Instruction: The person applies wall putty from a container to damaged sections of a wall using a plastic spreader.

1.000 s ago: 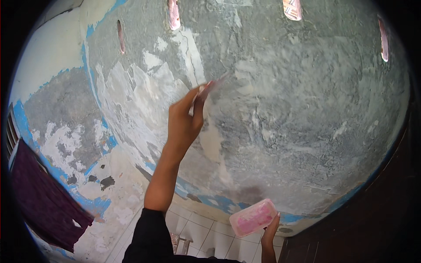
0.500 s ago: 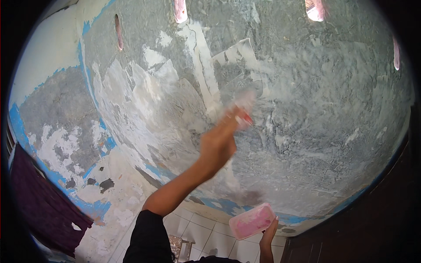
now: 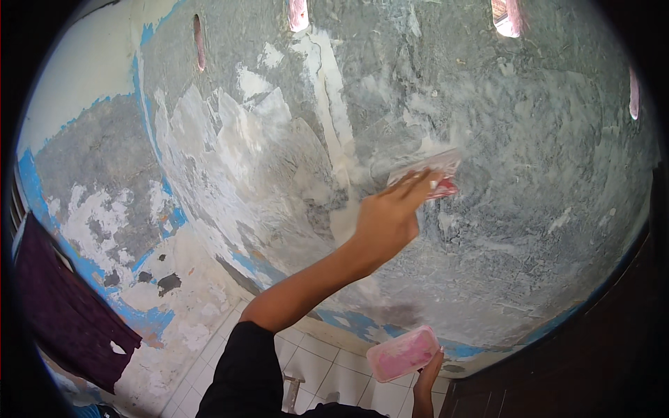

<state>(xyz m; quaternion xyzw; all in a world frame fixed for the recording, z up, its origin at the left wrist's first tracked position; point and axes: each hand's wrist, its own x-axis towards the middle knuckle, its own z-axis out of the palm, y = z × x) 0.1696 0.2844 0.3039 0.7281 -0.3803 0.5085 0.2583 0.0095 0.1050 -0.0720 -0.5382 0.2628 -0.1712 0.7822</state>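
Note:
My left hand (image 3: pixel 387 221) reaches up to the grey plastered wall (image 3: pixel 516 237), its fingers closed over a flat putty spreader (image 3: pixel 447 167) with a pale, smeared blade and a red part. The blade lies against the wall or very near it. Low down in front of the wall, my right hand (image 3: pixel 428 376) grips a shallow pink rectangular tub (image 3: pixel 404 352) by its right end. Pinkish-white residue coats the inside of the tub. Pale strokes of filler (image 3: pixel 331 97) run down the wall above and left of the spreader.
Narrow slots (image 3: pixel 298 15) pierce the upper wall. A side wall (image 3: pixel 77 160) with peeling blue paint meets it at the left, where a dark purple cloth (image 3: pixel 63 306) hangs. Below are white floor tiles (image 3: pixel 341 383) and a small stool-like piece (image 3: pixel 293 391). Something dark brown (image 3: pixel 592 348) stands at right.
My left hand has swept the spreader to the right across the wall. The thick ridge of filler above it is now flattened. The tub in my right hand has hardly moved.

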